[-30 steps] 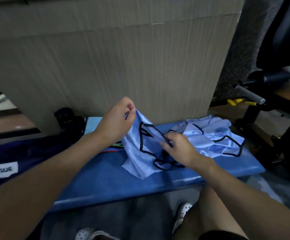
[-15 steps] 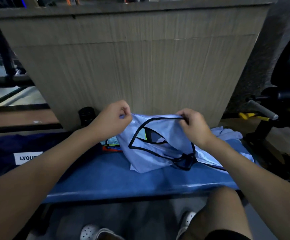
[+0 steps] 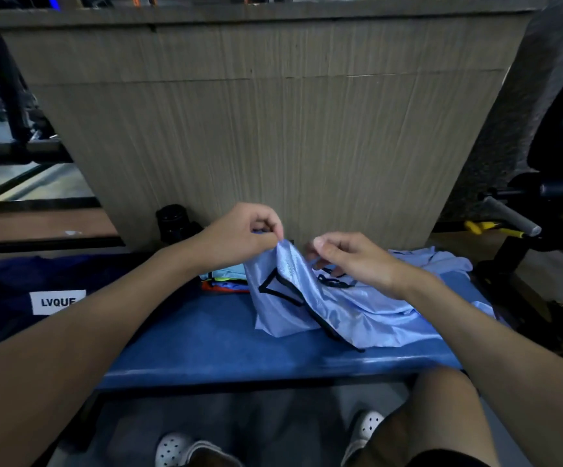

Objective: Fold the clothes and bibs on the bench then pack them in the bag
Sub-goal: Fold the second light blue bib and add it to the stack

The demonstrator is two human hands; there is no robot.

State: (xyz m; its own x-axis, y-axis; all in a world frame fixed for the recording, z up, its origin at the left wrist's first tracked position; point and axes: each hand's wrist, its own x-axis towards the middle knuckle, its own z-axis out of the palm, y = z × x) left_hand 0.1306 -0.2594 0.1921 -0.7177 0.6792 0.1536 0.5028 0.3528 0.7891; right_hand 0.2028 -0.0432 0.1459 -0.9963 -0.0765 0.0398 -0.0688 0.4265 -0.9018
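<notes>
Head view, both forearms reaching forward over blue surface (image 3: 206,335), left hand (image 3: 243,237) raised, fingers (image 3: 266,224) pinching top edge of light-blue bib (image 3: 340,318), right hand (image 3: 354,261) just beside, fingers curled over its black trim, grip unclear, bib's lower part draped on surface.

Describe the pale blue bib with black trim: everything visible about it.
The pale blue, black-trimmed bib is thin, shiny, mesh-like cloth, with black binding outlining an opening. It is crumpled and unfolded. The left hand pinches its raised top corner, and the rest drapes onto the blue padded bench, reaching near the front edge. The right hand has curled fingers on its bunched middle by the trim; whether they pinch it is unclear. Another pale blue garment lies against its right side.
</notes>
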